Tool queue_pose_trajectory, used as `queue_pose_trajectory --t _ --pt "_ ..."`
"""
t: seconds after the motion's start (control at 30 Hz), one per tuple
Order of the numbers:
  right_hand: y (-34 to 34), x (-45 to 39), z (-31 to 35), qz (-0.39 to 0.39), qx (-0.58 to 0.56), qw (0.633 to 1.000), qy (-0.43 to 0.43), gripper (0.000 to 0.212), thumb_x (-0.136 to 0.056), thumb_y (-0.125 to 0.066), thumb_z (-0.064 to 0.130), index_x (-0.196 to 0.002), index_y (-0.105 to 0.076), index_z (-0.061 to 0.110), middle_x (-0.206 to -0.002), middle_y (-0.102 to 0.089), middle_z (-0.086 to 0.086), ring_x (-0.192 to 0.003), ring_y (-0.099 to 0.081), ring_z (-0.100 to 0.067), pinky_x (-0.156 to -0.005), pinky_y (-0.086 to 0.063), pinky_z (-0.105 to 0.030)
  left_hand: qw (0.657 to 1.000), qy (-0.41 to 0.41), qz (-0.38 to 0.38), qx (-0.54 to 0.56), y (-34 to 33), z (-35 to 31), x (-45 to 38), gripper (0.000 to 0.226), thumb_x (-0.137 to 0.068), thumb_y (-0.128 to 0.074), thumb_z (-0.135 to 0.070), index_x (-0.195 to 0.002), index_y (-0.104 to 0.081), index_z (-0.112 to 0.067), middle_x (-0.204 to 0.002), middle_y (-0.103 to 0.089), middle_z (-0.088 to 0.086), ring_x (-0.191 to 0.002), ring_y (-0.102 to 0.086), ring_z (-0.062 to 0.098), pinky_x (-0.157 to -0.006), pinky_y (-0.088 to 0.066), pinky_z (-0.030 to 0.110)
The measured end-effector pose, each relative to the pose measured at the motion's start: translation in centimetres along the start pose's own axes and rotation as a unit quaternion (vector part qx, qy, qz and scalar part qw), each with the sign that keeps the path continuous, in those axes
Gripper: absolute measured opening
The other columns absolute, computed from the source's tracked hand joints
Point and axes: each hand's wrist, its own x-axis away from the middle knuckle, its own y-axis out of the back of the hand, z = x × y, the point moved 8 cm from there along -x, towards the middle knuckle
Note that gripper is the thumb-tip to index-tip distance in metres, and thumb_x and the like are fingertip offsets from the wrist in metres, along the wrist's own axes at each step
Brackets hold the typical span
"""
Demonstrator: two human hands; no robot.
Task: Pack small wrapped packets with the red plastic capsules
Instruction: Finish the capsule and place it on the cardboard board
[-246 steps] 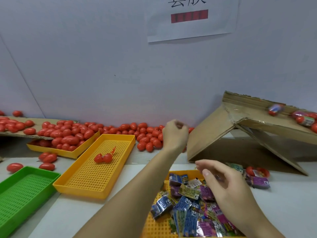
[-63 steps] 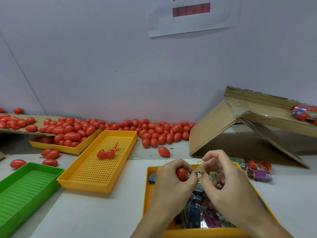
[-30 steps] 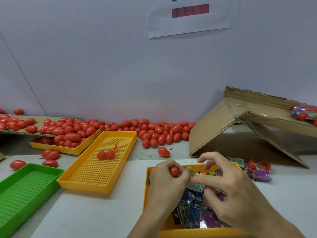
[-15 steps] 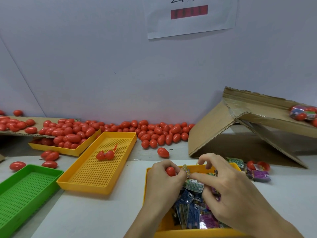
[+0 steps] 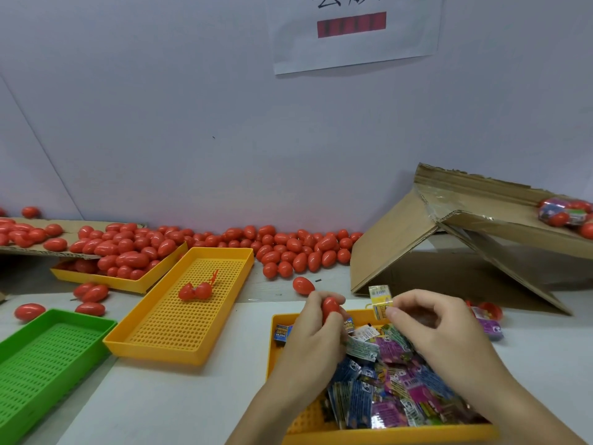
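Note:
My left hand (image 5: 316, 340) grips a red plastic capsule (image 5: 330, 308) over the near yellow tray (image 5: 277, 364), which holds several small wrapped packets (image 5: 390, 390). My right hand (image 5: 446, 337) pinches a yellow wrapped packet (image 5: 380, 300) upright by its lower end, just right of the capsule and apart from it. A heap of red capsules (image 5: 288, 248) lies along the wall behind, and one loose capsule (image 5: 303, 285) sits just beyond my left hand.
A long yellow tray (image 5: 150, 337) with an opened capsule (image 5: 194, 291) lies left of centre. A green tray (image 5: 41, 358) sits at far left, another yellow tray (image 5: 106, 281) of capsules behind it. Tilted cardboard (image 5: 449, 252) stands at right, filled capsules (image 5: 564, 213) on top.
Both hands rose slightly from the tray. The right hand lifted the yellow packet clear and upright, away from the capsule in my left hand.

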Motion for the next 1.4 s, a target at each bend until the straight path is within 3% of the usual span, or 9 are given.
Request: queue_pose_trajectory --t 0.13,0.23,0.4,0.67,0.87,1.03,1.2,1.3,1.4 --pt "0.4 -0.3 -1.0 -0.006 -0.070 0.995 -0.064 0.008 -0.091 -0.067 0.021 -0.086 -0.073 0.022 -0.067 -0.070 0.015 -0.060 -0.061 0.007 -0.059 -0.042 -0.016 0.995 -0.081 -0.036 -0.050 0.4 -1.2 0.0 0.023 -0.094 -0.066 -0.021 -0.108 -0.053 -0.033 -0.107 -0.062 -0.006 -0.090 -0.065 0.009 -0.070 -0.057 0.023" --pt "0.2 -0.3 -0.8 -0.002 -0.080 0.995 -0.057 0.007 -0.091 -0.067 0.021 -0.088 -0.073 0.023 -0.070 -0.070 0.013 -0.059 -0.060 0.007 -0.055 -0.045 -0.014 0.989 -0.114 -0.059 -0.076 0.7 -1.8 0.2 0.027 -0.084 -0.078 -0.026 -0.103 -0.058 -0.031 -0.104 -0.062 -0.011 -0.096 -0.063 0.011 -0.081 -0.058 0.032" --pt "-0.4 0.0 0.0 0.017 -0.070 0.997 -0.025 0.008 -0.091 -0.066 0.024 -0.090 -0.074 0.025 -0.077 -0.072 0.009 -0.067 -0.063 0.003 -0.058 -0.047 -0.010 0.988 -0.123 -0.054 -0.076 0.6 -1.9 0.3 0.026 -0.085 -0.076 -0.033 -0.110 -0.067 -0.035 -0.103 -0.065 -0.014 -0.097 -0.065 0.013 -0.081 -0.060 0.040" --pt "-0.4 0.0 -0.2 0.016 -0.058 0.998 -0.025 0.012 -0.092 -0.067 0.020 -0.093 -0.075 0.029 -0.085 -0.075 0.014 -0.083 -0.069 -0.001 -0.071 -0.051 -0.019 0.993 -0.114 -0.009 0.000 0.0 -1.6 -0.1 0.014 -0.093 -0.067 -0.027 -0.105 -0.069 -0.021 -0.091 -0.071 0.005 -0.071 -0.069 0.011 -0.061 -0.054 0.019" --pt "-0.7 0.1 0.6 0.035 -0.089 0.995 0.003 0.011 -0.086 -0.068 0.025 -0.092 -0.076 0.030 -0.087 -0.077 0.012 -0.084 -0.071 -0.002 -0.069 -0.052 -0.010 0.995 -0.092 0.012 0.030 -0.4 -1.0 -0.3 0.017 -0.093 -0.067 -0.026 -0.108 -0.069 -0.019 -0.085 -0.072 0.004 -0.072 -0.072 0.015 -0.064 -0.056 0.020" --pt "-1.0 0.1 0.4 0.041 -0.116 0.992 0.010 0.016 -0.080 -0.073 0.023 -0.095 -0.073 0.026 -0.090 -0.077 0.008 -0.086 -0.074 -0.008 -0.077 -0.056 -0.015 0.994 -0.091 0.009 0.061 -0.2 -0.8 -0.4 0.025 -0.089 -0.070 -0.028 -0.110 -0.065 -0.015 -0.088 -0.074 0.008 -0.072 -0.073 0.018 -0.064 -0.056 0.022" --pt "-1.5 0.2 -0.1 0.077 -0.158 0.984 -0.020 0.049 -0.071 -0.074 0.028 -0.117 -0.059 0.027 -0.101 -0.076 0.004 -0.094 -0.073 -0.012 -0.078 -0.057 -0.020 0.991 -0.095 0.024 0.088 -0.2 -1.1 -0.4 0.030 -0.084 -0.071 -0.033 -0.104 -0.064 -0.013 -0.082 -0.076 0.008 -0.068 -0.072 0.015 -0.061 -0.053 0.017" --pt "-1.7 0.4 0.0 0.098 -0.187 0.977 -0.032 0.048 -0.075 -0.070 0.038 -0.121 -0.063 0.028 -0.105 -0.076 0.001 -0.099 -0.072 -0.014 -0.077 -0.057 -0.026 0.991 -0.103 0.033 0.083 -0.3 -1.2 -0.3 0.030 -0.083 -0.071 -0.037 -0.100 -0.064 -0.013 -0.081 -0.076 0.008 -0.068 -0.072 0.015 -0.061 -0.053 0.017" --pt "-1.6 0.3 0.0 0.095 -0.175 0.979 -0.032 0.044 -0.075 -0.067 0.043 -0.116 -0.069 0.027 -0.103 -0.077 0.004 -0.098 -0.072 -0.010 -0.073 -0.055 -0.019 0.990 -0.105 0.046 0.082 -0.4 -1.3 -0.3 0.029 -0.082 -0.072 -0.036 -0.099 -0.065 -0.014 -0.079 -0.075 0.008 -0.067 -0.071 0.015 -0.062 -0.053 0.018"
